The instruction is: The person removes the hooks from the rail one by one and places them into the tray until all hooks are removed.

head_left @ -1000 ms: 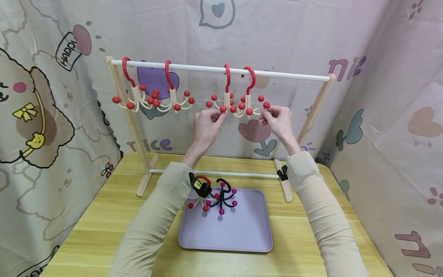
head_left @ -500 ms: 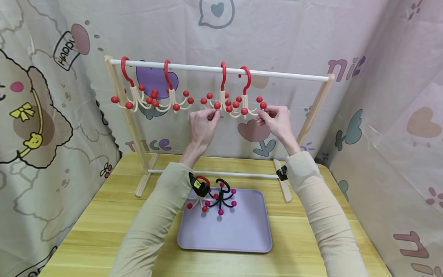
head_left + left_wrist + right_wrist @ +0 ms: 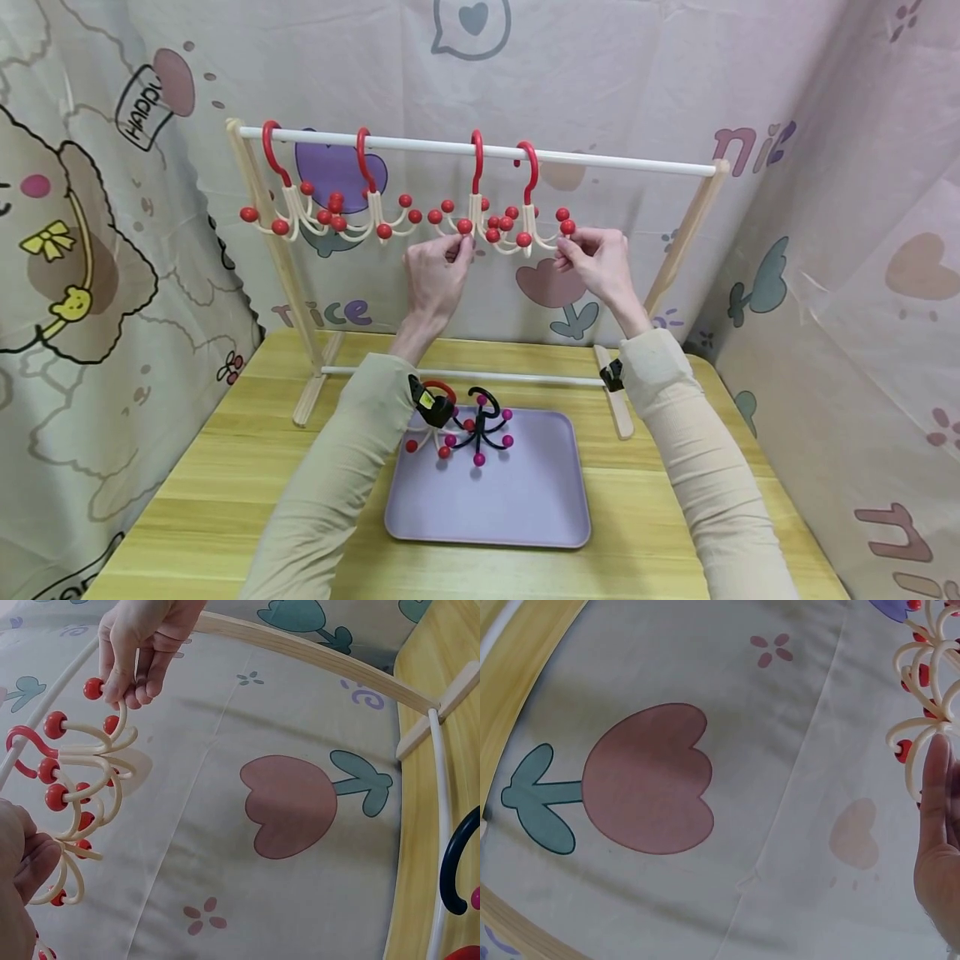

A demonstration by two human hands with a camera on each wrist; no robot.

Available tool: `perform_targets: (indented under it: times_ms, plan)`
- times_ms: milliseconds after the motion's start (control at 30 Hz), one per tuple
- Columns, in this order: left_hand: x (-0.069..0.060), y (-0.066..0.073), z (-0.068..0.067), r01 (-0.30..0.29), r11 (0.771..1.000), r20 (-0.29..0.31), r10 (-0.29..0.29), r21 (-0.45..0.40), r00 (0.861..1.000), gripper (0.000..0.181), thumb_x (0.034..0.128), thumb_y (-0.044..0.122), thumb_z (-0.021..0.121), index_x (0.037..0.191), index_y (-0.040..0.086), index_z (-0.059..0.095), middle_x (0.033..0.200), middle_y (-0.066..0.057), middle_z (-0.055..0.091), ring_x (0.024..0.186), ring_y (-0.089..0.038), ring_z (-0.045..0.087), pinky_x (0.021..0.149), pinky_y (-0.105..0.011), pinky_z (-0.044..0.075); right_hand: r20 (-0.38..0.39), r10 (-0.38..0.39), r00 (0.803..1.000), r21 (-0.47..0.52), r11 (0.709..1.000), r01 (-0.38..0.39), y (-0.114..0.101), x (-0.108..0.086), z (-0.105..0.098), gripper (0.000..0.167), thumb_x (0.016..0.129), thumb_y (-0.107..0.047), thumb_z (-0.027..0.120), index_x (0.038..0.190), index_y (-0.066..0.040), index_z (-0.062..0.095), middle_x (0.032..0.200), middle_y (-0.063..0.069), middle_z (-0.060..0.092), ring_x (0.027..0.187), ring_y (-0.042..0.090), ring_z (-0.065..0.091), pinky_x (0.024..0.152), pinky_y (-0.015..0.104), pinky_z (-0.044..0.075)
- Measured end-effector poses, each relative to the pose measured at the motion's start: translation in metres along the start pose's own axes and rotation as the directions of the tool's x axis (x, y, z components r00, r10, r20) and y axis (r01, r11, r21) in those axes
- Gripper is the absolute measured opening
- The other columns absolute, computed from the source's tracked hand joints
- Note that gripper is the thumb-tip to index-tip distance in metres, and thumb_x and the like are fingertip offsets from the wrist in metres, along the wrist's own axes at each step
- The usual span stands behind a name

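"Starting from the left, what have we got hung?"

"The first hanger (image 3: 293, 204), by the end post (image 3: 288, 279), then the second hanger (image 3: 375, 208), both on our white rail (image 3: 637, 163). We have no hand on either, and we'd call them done."

"And our left hand (image 3: 435, 279)?"

"Its thumb and finger pinch an arm of the third hanger (image 3: 476, 207), also hooked on. Below, in the tray (image 3: 525, 500), lie a pale hanger (image 3: 444, 452), partly hidden by our wrist camera (image 3: 435, 408), and a black hanger (image 3: 480, 423) beside it. We'd judge those two are left to hang."

"Then the fourth hanger (image 3: 528, 218)?"

"On the rail too. Our right hand (image 3: 600, 258) pinches its outer arm, so we'd say the held pair isn't settled yet."
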State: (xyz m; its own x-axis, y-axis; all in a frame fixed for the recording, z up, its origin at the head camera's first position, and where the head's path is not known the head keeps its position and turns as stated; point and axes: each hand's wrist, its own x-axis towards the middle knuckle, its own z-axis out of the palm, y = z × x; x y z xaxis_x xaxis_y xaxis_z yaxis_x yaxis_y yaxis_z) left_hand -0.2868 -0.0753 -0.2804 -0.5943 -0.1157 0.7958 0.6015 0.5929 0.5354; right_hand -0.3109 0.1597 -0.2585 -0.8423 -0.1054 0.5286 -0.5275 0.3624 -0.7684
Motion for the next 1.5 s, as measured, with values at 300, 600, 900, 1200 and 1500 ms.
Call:
perform_targets:
  times_ms: [300,600,900,1200,1500]
  plan:
    - [0.0,0.001,0.0,-0.004,1.0,0.01,0.004,0.002,1.0,0.019,0.0958,0.008,0.064,0.093,-0.004,0.077,0.081,-0.018,0.076,0.068,-0.028,0.071,0.066,-0.035,0.058,-0.081,-0.067,0.994,-0.056,0.996,0.063,0.0,0.002,0.001,0.019,0.094,-0.007,0.068,0.097,0.01,0.075,0.082,0.031,0.072,0.059,0.001,0.066,0.061,0.013,0.056]
    - [0.0,0.002,0.0,-0.052,0.998,-0.017,0.053,0.035,0.998,0.019,0.0959,0.008,0.062,0.095,-0.005,0.077,0.079,-0.019,0.076,0.064,-0.029,0.069,0.061,-0.035,0.054,-0.047,-0.084,0.995,-0.046,0.996,0.082,-0.022,-0.005,0.004,0.017,0.093,0.004,0.063,0.096,0.019,0.071,0.081,0.039,0.068,0.055,0.0,0.065,0.058,0.015,0.056]
    - [0.001,0.005,0.004,-0.096,0.993,-0.02,0.097,0.067,0.995,0.02,0.0968,0.008,0.062,0.09,-0.004,0.077,0.07,-0.016,0.073,0.056,-0.026,0.063,0.055,-0.023,0.04,0.008,-0.098,0.995,0.032,0.995,0.098,-0.035,-0.012,0.006,0.018,0.093,0.005,0.063,0.098,0.021,0.069,0.077,0.037,0.068,0.055,0.001,0.066,0.061,0.02,0.059]
    - [0.003,0.004,0.001,-0.115,0.988,-0.018,0.118,0.1,0.993,0.02,0.0969,0.007,0.061,0.089,-0.005,0.075,0.071,-0.018,0.072,0.056,-0.029,0.062,0.056,-0.028,0.043,-0.03,-0.148,0.989,0.031,0.988,0.149,-0.011,-0.004,0.004,0.015,0.092,0.003,0.067,0.095,0.017,0.072,0.079,0.039,0.068,0.056,-0.001,0.066,0.059,0.017,0.058]
    - [0.0,0.002,0.001,-0.136,0.985,-0.029,0.14,0.11,0.99,0.019,0.0971,0.008,0.062,0.093,-0.004,0.075,0.073,-0.017,0.074,0.057,-0.027,0.063,0.055,-0.033,0.048,-0.05,-0.151,0.987,-0.022,0.988,0.15,-0.03,-0.013,0.001,0.015,0.091,0.006,0.065,0.094,0.02,0.07,0.079,0.039,0.068,0.056,-0.004,0.064,0.059,0.014,0.056]
